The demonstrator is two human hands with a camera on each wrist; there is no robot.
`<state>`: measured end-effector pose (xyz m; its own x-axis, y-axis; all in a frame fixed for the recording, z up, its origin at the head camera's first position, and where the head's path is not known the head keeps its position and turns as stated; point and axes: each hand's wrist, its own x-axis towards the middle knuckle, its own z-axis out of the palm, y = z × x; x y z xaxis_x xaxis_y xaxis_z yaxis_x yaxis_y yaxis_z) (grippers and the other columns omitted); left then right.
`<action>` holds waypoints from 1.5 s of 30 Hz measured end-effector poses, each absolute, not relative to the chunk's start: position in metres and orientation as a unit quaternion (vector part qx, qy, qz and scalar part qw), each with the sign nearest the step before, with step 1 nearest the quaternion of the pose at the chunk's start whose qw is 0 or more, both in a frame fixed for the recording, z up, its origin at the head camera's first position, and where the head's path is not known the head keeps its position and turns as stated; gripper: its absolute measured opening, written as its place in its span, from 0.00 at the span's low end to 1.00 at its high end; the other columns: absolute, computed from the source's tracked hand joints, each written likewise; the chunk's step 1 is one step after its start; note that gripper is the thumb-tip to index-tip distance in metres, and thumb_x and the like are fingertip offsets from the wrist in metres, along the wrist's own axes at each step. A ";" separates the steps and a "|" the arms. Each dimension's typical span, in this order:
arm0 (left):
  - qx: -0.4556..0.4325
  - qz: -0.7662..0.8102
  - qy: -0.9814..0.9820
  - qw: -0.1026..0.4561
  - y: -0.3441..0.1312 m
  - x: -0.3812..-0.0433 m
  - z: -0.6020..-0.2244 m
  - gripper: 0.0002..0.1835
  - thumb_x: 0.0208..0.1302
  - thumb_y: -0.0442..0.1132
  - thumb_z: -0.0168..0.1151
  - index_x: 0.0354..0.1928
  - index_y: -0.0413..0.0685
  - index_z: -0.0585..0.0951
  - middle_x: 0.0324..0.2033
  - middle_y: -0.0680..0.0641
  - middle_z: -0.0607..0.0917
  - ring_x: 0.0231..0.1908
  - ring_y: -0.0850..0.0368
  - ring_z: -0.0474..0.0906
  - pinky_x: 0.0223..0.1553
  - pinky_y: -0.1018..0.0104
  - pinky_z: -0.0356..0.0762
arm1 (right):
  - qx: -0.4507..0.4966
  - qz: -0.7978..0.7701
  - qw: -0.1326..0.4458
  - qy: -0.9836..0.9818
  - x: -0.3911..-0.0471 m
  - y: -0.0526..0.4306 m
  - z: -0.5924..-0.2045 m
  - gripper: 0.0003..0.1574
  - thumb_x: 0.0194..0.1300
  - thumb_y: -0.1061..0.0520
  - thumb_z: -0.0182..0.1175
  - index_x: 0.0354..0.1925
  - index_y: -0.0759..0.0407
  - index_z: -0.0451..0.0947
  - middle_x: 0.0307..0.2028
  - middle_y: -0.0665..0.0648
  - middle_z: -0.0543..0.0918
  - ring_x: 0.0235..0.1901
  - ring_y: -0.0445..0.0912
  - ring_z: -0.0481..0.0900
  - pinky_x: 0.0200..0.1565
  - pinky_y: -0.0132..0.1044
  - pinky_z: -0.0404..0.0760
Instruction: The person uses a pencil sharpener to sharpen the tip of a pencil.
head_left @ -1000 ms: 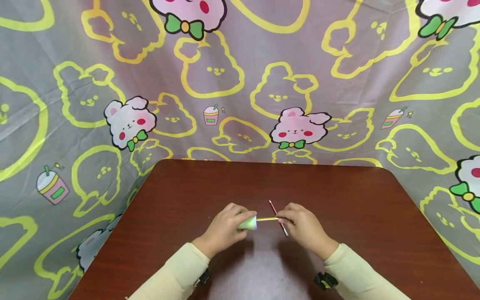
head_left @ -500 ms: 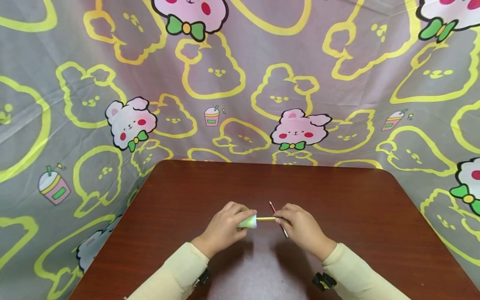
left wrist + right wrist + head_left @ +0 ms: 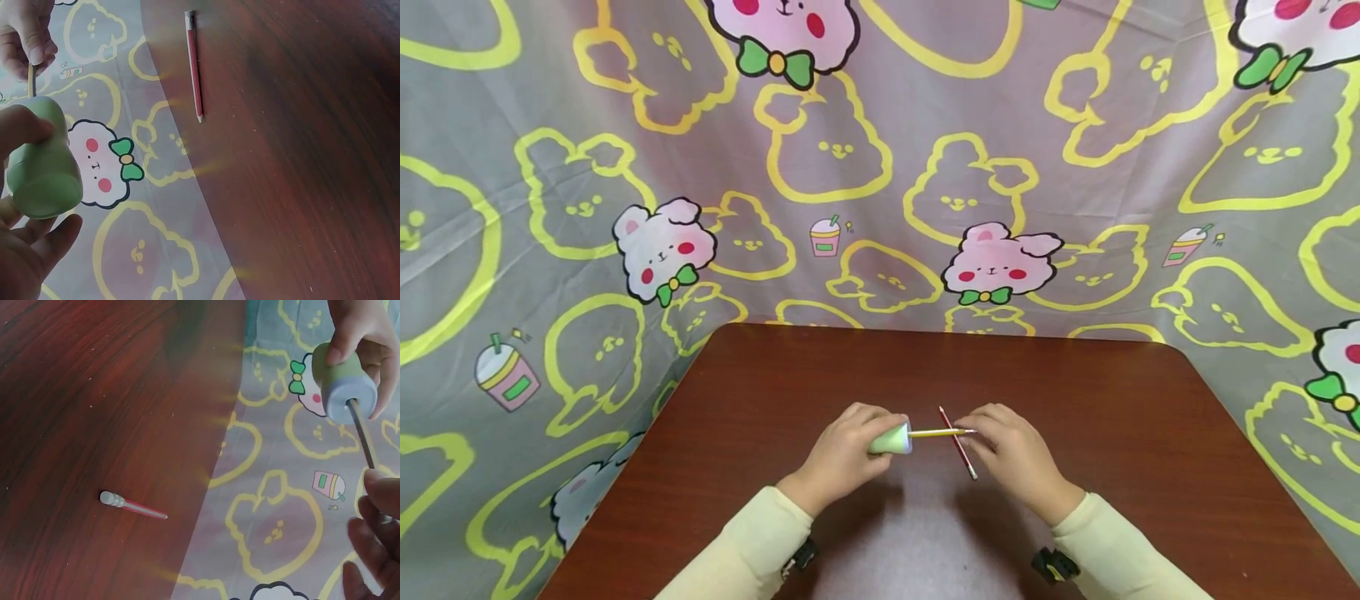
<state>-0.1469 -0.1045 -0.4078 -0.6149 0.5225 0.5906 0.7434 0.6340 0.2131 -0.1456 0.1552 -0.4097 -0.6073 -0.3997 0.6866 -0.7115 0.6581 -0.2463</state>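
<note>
My left hand [image 3: 842, 454] grips a green, rounded pencil sharpener [image 3: 889, 439] above the table. A yellow pencil [image 3: 934, 433] sticks out of the hole in the sharpener's pale blue end face [image 3: 340, 409]; the part inside is hidden. Thumb and fingers of my right hand [image 3: 1018, 450] pinch this pencil near its outer end, which shows at the fingertips in the head view. On the tabletop below, a red pencil [image 3: 966, 463] with a white eraser end lies at a slant, close to the right hand. The left wrist view shows the sharpener's smooth green back end [image 3: 47, 190].
The brown wooden table [image 3: 820, 367] has rounded far corners. Behind it and along both sides hangs a grey cloth [image 3: 880, 225] printed with yellow outlines and rabbit faces. Small specks lie on the wood.
The right hand has shifted slightly right and its fingers have changed position on the yellow pencil, so more of the pencil shows. The left hand with the sharpener has moved slightly left.
</note>
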 end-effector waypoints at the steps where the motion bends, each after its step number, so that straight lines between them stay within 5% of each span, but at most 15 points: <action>1: -0.363 -0.229 -0.871 0.239 -0.105 -0.147 -0.408 0.28 0.40 0.32 0.72 0.51 0.49 0.83 0.41 0.51 0.83 0.45 0.55 0.77 0.46 0.63 0.78 | 0.330 0.260 0.311 -0.852 -0.146 0.156 -0.410 0.21 0.40 0.68 0.76 0.35 0.55 0.85 0.32 0.45 0.81 0.33 0.40 0.77 0.35 0.35 0.76; 10: -0.349 -0.270 -0.881 0.170 -0.109 -0.148 -0.403 0.28 0.42 0.31 0.71 0.52 0.48 0.82 0.43 0.50 0.84 0.45 0.55 0.78 0.47 0.63 0.77 | 0.374 0.268 0.357 -0.813 -0.148 0.157 -0.412 0.19 0.42 0.67 0.73 0.37 0.56 0.84 0.31 0.46 0.83 0.33 0.41 0.78 0.36 0.34 0.75; 14: -0.349 -0.274 -0.881 0.161 -0.109 -0.147 -0.400 0.28 0.43 0.31 0.72 0.52 0.47 0.82 0.42 0.50 0.84 0.44 0.55 0.77 0.46 0.63 0.77 | 0.383 0.271 0.355 -0.808 -0.149 0.157 -0.412 0.06 0.59 0.55 0.66 0.36 0.56 0.84 0.30 0.46 0.84 0.31 0.41 0.78 0.35 0.33 0.75; 16: -0.353 -0.271 -0.880 0.166 -0.109 -0.147 -0.400 0.27 0.43 0.31 0.72 0.52 0.48 0.83 0.42 0.50 0.84 0.44 0.55 0.77 0.46 0.63 0.77 | 0.384 0.271 0.356 -0.808 -0.148 0.157 -0.412 0.11 0.64 0.51 0.61 0.35 0.56 0.85 0.28 0.46 0.84 0.30 0.41 0.78 0.34 0.34 0.75; 20: -0.365 -0.252 -0.874 0.197 -0.108 -0.146 -0.404 0.27 0.42 0.31 0.72 0.50 0.49 0.83 0.41 0.51 0.83 0.44 0.56 0.77 0.45 0.63 0.78 | 0.372 0.257 0.367 -0.813 -0.147 0.155 -0.411 0.05 0.54 0.56 0.69 0.32 0.56 0.85 0.26 0.45 0.84 0.26 0.40 0.78 0.30 0.34 0.75; 22: -0.375 -0.238 -0.867 0.225 -0.108 -0.147 -0.405 0.27 0.41 0.31 0.72 0.49 0.49 0.84 0.41 0.51 0.83 0.44 0.56 0.77 0.43 0.64 0.79 | 0.354 0.256 0.356 -0.826 -0.146 0.154 -0.409 0.10 0.44 0.63 0.73 0.30 0.55 0.85 0.25 0.45 0.84 0.25 0.39 0.78 0.28 0.34 0.75; 25: -0.397 -0.216 -0.849 0.272 -0.107 -0.148 -0.409 0.27 0.38 0.30 0.73 0.47 0.50 0.85 0.41 0.51 0.82 0.43 0.56 0.77 0.41 0.65 0.79 | 0.307 0.278 0.290 -0.863 -0.142 0.152 -0.405 0.11 0.43 0.64 0.74 0.29 0.54 0.86 0.24 0.45 0.84 0.25 0.37 0.79 0.27 0.32 0.75; 31: -0.446 -0.168 -0.809 0.345 -0.107 -0.153 -0.415 0.27 0.37 0.30 0.74 0.47 0.49 0.84 0.40 0.48 0.82 0.41 0.55 0.78 0.42 0.66 0.79 | 0.192 0.411 0.021 -0.891 -0.143 0.154 -0.392 0.02 0.57 0.62 0.67 0.31 0.61 0.86 0.23 0.49 0.84 0.24 0.37 0.77 0.27 0.32 0.75; 34: -0.448 -0.160 -0.807 0.351 -0.106 -0.154 -0.414 0.27 0.37 0.30 0.74 0.47 0.50 0.84 0.40 0.48 0.82 0.41 0.54 0.78 0.43 0.65 0.79 | 0.170 0.435 -0.029 -0.884 -0.145 0.155 -0.389 0.05 0.59 0.62 0.65 0.33 0.63 0.86 0.26 0.52 0.85 0.27 0.40 0.78 0.29 0.33 0.76; 37: -0.423 -0.171 -0.828 0.327 -0.106 -0.153 -0.412 0.27 0.37 0.30 0.74 0.47 0.51 0.84 0.40 0.50 0.82 0.42 0.55 0.78 0.42 0.65 0.79 | 0.206 0.393 0.030 -0.896 -0.145 0.154 -0.392 0.05 0.59 0.61 0.66 0.36 0.59 0.86 0.30 0.48 0.85 0.32 0.41 0.79 0.34 0.34 0.77; 45: -0.346 -0.256 -0.884 0.183 -0.110 -0.148 -0.400 0.26 0.43 0.31 0.71 0.51 0.50 0.83 0.41 0.52 0.83 0.44 0.56 0.76 0.45 0.63 0.77 | 0.372 0.178 0.343 -0.844 -0.148 0.157 -0.406 0.16 0.44 0.64 0.73 0.35 0.56 0.84 0.31 0.47 0.82 0.34 0.43 0.78 0.35 0.40 0.78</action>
